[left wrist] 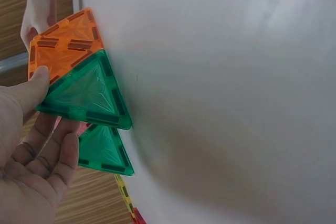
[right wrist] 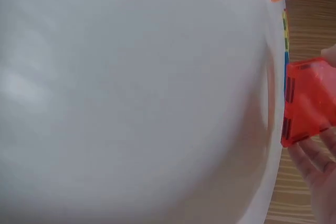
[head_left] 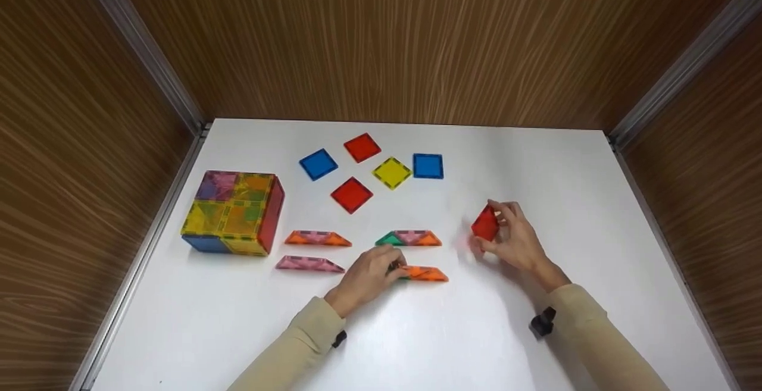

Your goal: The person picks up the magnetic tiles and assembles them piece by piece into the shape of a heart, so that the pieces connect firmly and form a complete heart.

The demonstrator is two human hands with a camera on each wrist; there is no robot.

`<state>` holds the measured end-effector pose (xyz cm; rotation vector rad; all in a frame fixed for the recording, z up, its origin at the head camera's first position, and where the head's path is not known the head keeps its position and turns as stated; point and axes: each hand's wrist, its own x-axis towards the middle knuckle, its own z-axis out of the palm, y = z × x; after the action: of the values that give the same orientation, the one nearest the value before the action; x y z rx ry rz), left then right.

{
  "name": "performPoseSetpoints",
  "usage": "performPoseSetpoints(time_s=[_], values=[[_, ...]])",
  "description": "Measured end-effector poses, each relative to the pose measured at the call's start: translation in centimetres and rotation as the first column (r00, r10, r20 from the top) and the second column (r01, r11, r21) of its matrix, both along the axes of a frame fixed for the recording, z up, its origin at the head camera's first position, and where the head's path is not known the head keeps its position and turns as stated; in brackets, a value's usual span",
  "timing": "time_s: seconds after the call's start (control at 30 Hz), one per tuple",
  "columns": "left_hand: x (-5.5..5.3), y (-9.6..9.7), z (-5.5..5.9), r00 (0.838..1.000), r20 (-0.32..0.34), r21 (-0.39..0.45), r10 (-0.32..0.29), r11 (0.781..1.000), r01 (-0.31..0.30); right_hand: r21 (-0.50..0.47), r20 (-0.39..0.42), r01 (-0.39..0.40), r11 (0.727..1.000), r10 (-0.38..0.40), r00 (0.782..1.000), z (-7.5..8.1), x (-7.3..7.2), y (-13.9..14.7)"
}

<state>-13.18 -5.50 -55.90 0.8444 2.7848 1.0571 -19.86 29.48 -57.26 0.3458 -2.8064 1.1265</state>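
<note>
My left hand [head_left: 368, 275] pinches the left end of an upright strip of triangular magnetic tiles [head_left: 427, 274]. In the left wrist view, a green triangle [left wrist: 92, 90] forms the near end of this strip, with orange triangles [left wrist: 63, 53] beyond it. Behind stands another strip [head_left: 411, 238], green, pink and orange. Off to the right, my right hand [head_left: 519, 242] holds a red square magnetic tile [head_left: 486, 224] between thumb and fingers, tilted over the white table. The right wrist view shows the red tile [right wrist: 312, 100] gripped by its edges.
Two more strips, one orange and pink [head_left: 318, 238], one pink [head_left: 309, 264], stand left of my left hand. A box-shaped block of tiles [head_left: 232, 212] sits at the left. Several loose square tiles, including a yellow one [head_left: 392, 172], lie toward the back. Wood-grain walls enclose the table [head_left: 417, 343].
</note>
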Motion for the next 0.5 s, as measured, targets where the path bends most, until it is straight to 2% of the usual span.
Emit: performPoseSetpoints(time_s=[0.3, 0.5], values=[[-0.3, 0.9, 0.1, 1.000, -0.004, -0.008, 0.004, 1.000, -0.004, -0.098, 0.006, -0.171, 0.980, 0.172, 0.985, -0.1, 1.9, -0.6], [-0.4, 1.6, 0.1, 0.999, -0.041, -0.005, -0.009, 1.000, 0.009, -0.105, -0.017, -0.267, 0.958, 0.266, 0.964, -0.1, 2.7, -1.0]])
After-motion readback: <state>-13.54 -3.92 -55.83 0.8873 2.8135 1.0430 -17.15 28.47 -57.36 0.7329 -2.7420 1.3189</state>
